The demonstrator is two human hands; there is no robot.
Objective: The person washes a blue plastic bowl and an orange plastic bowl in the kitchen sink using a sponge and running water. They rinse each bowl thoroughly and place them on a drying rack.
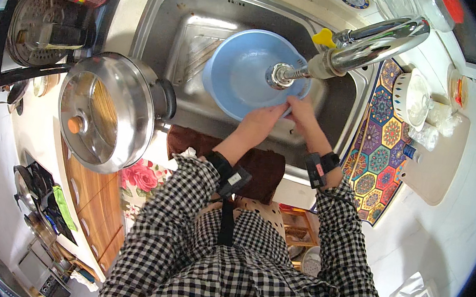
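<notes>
A light blue plastic basin (246, 79) sits in the stainless steel sink (177, 23). My left hand (258, 123) and my right hand (302, 115) are close together at the basin's near right rim. Both have hold of that rim, though most of the fingers are hidden behind my hands and the basin's edge. Over the right part of the basin hangs the chrome faucet's spray head (279, 76) on its flexible neck. Whether water runs from it I cannot tell. Light reflects off the basin's bottom.
Left of the sink stands a lidded steel pot (138, 93). A brown cloth (262, 169) hangs over the sink's front edge. To the right lie a patterned mat (381, 143), a white basket (411, 98) and a cutting board (442, 167). The faucet (372, 49) arches in from the upper right.
</notes>
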